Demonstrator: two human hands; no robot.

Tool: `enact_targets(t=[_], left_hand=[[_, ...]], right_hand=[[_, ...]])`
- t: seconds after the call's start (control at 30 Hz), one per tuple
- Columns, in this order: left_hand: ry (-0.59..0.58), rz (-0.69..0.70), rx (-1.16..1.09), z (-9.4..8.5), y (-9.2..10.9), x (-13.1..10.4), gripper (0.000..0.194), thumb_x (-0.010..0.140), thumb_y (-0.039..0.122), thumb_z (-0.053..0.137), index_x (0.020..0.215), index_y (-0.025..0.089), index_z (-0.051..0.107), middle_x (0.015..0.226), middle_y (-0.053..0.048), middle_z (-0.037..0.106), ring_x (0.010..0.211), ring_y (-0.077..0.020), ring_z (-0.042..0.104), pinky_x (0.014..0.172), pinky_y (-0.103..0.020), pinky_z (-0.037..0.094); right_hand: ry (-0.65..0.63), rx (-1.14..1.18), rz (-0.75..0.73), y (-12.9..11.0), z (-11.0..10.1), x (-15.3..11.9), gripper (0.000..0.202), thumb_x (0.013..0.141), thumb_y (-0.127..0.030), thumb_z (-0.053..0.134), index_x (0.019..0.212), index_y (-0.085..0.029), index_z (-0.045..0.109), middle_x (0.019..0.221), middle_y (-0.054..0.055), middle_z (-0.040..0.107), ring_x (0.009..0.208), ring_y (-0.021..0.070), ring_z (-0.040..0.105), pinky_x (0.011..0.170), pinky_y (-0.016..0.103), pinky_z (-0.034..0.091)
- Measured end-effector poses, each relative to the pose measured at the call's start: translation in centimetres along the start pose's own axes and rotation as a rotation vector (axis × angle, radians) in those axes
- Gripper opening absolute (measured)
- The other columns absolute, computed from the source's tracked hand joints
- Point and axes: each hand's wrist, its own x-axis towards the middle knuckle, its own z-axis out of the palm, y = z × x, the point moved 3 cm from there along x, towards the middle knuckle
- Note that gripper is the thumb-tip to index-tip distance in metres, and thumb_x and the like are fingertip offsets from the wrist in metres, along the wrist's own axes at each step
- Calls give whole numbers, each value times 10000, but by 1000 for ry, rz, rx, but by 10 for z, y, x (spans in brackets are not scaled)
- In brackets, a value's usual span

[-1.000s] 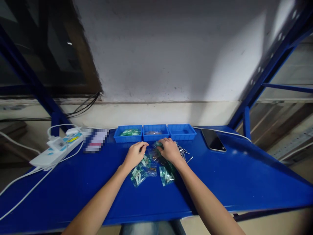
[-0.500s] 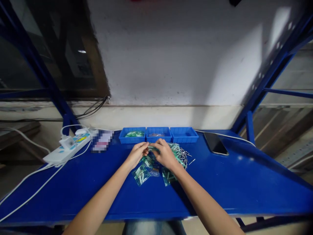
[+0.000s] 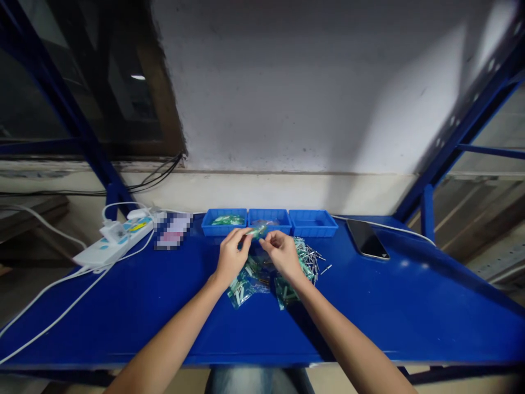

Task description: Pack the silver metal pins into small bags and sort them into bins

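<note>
A small green plastic bag (image 3: 257, 232) is held up between both hands, in front of the middle blue bin. My left hand (image 3: 233, 253) pinches its left side between thumb and fingers. On its right side, my right hand (image 3: 282, 253) is closed with thumb and fingertips at the bag's edge. Beneath the hands lie green bags with pale strips (image 3: 240, 291), another green bag (image 3: 286, 293) and a clear bag (image 3: 261, 283). A loose pile of thin metal pins (image 3: 314, 260) spreads right of my right hand, partly over green bags.
Three blue bins line the back edge: the left (image 3: 224, 230) holds green bags, the middle (image 3: 269, 215) clear bags, the right (image 3: 314, 223) shows its bare bottom. A phone (image 3: 368, 239) lies right. A power strip (image 3: 102, 246) with white cables sits left, beside a blurred card (image 3: 174, 231).
My hands have drawn slightly apart, and the green bag now shows more openly between them. The whole view has shifted slightly.
</note>
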Motion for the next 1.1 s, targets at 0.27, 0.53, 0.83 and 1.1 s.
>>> enact_targets(t=[0.27,0.53,0.83,1.1], left_hand=[[-180,185,81,7,7,-1,222,849,166,496,978,230,665,1023,-65,594,916,-187,534,839,-361,448],[-252,-612,-589,15,-11,-2,444,858,520,417,894,135,635,805,-71,625,659,-133,566,476,-198,364],[-109,-88,-69,-1,-5,2,186,835,244,519,950,210,661,916,-49,622,852,-175,577,720,-279,470],[-291,-144,-213,12,6,-4,307,860,405,485,1000,193,657,909,-68,622,777,-163,583,627,-261,466]], right_hand=[[-2,174,109,9,-2,6,250,741,-400,580,794,-156,576,634,2,567,579,131,528,580,248,414],[51,-470,-448,-5,-4,-5,279,825,-189,446,985,-200,674,822,46,555,692,148,529,664,268,437],[-86,-246,-41,1,5,-4,350,816,-451,486,813,-153,669,748,44,579,686,162,544,642,275,434],[73,-248,-107,3,-10,5,382,844,-459,445,762,-149,652,528,-19,495,478,111,395,489,229,308]])
